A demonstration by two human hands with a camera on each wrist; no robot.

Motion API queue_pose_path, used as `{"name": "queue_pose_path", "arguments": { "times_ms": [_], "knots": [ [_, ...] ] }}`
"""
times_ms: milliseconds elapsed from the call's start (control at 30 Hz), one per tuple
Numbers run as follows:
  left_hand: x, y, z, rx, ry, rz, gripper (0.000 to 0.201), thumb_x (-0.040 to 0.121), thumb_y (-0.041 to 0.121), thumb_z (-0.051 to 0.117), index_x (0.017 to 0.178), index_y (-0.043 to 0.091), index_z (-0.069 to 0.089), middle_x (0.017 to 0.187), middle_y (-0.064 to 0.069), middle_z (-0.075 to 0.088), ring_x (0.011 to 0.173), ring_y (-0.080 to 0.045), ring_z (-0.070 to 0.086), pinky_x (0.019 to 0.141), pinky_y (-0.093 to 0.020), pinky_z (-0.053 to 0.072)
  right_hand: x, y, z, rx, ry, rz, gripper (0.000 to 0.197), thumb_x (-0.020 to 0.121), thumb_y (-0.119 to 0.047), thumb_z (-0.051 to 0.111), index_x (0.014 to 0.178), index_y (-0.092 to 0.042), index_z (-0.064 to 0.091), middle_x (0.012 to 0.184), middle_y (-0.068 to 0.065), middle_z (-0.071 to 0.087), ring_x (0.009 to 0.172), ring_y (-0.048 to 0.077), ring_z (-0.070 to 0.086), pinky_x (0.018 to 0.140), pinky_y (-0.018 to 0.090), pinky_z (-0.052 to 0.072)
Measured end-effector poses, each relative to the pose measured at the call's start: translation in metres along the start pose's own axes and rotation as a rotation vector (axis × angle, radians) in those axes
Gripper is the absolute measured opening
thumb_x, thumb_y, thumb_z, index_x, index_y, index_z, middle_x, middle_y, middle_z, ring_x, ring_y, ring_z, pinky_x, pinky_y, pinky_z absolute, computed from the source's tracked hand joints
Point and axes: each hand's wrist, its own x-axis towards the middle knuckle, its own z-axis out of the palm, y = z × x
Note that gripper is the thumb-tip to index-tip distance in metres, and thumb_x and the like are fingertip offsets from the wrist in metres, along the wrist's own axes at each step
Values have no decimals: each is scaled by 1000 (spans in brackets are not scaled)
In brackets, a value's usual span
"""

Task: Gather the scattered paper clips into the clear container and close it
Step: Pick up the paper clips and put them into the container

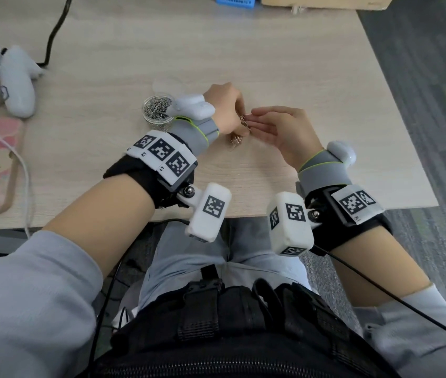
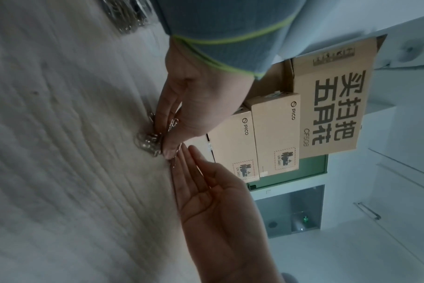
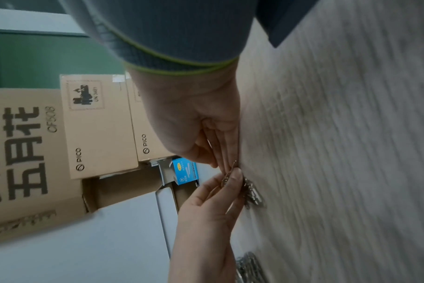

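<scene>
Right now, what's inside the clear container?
The clear container holds a heap of silver paper clips, lid off. The left wrist device covers its right edge, so that part of the contents is hidden.

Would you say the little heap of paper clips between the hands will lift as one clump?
Probably not: the paper clips look like loose, thin wire pieces, likely to slip apart. The left hand pinches only a few; the right hand lies open alongside.
</scene>
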Motion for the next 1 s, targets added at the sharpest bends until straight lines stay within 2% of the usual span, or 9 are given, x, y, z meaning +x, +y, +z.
{"name": "queue_pose_path", "arguments": {
  "times_ms": [133, 300, 433, 533, 667, 733, 800, 933, 1000],
  "knots": [
    [6, -2, -3, -45, -19, -8, 23, 65, 16, 76, 87, 15, 71, 80, -5, 66, 61, -14, 57, 53, -22, 41, 3, -3, -5, 125, 16, 49, 20, 88, 5, 41, 88, 2, 61, 89, 18, 67, 83, 24, 67, 81, 28, 57],
    [13, -6, -8, -142, -50, -15, 18, 68, 10, 76, 84, 15, 70, 65, 1, 60, 32, 11, 49, 34, -4, 34, 5, -4, -11, 228, 31, 84, 19, 91, 1, 41, 87, 4, 60, 89, 20, 67, 82, 25, 69, 81, 28, 57],
    [15, -4, -17, -246, -56, -1, 16, 65, 13, 81, 74, 17, 68, 50, 12, 58, 34, 7, 52, 39, -2, 36, 7, -5, -15, 352, 55, 119, 21, 91, -2, 41, 87, 6, 60, 74, 17, 72, 71, 23, 72, 73, 27, 60],
    [17, 3, -22, -445, -109, 50, 21, 67, 3, 78, 65, 17, 62, 63, 0, 62, 43, 0, 59, 57, -15, 56, 10, -8, -14, 408, 41, 154, 24, 92, -6, 41, 82, 5, 59, 65, 15, 71, 62, 22, 72, 67, 27, 60],
    [18, 19, -20, -443, -136, 177, 14, 68, 8, 78, 76, 15, 68, 63, 5, 65, 61, -10, 61, 72, -28, 54, 10, -13, -7, 522, -67, 181, 29, 95, -10, 36, 84, 6, 58, 67, 18, 70, 61, 28, 71, 66, 33, 59],
    [17, 25, -18, -416, -169, 224, 20, 68, 8, 78, 86, 13, 70, 80, -7, 72, 75, -18, 64, 80, -33, 53, 10, -16, -6, 599, -105, 181, 31, 96, -8, 32, 88, 6, 58, 68, 18, 71, 60, 28, 71, 65, 36, 59],
    [15, 29, -18, -470, -164, 286, 23, 68, 3, 76, 90, 9, 70, 85, -8, 72, 75, -11, 67, 77, -25, 56, 11, -18, -7, 669, -101, 174, 31, 97, -6, 31, 88, 5, 59, 71, 17, 71, 60, 27, 71, 63, 35, 59],
    [14, 21, -22, -565, 96, 280, 22, 64, 2, 67, 84, 12, 69, 76, 0, 66, 60, 4, 60, 55, -15, 51, 9, -16, -14, 754, -38, 190, 29, 97, -5, 35, 86, 13, 55, 71, 26, 68, 59, 34, 70, 64, 35, 59],
    [16, 9, -24, -386, 108, 182, 26, 64, 16, 68, 89, 13, 71, 74, 4, 64, 59, 5, 58, 64, -19, 54, 6, -16, -16, 741, -20, 181, 29, 96, -4, 35, 87, 14, 56, 68, 27, 68, 58, 34, 70, 64, 34, 59]
  ]
}}
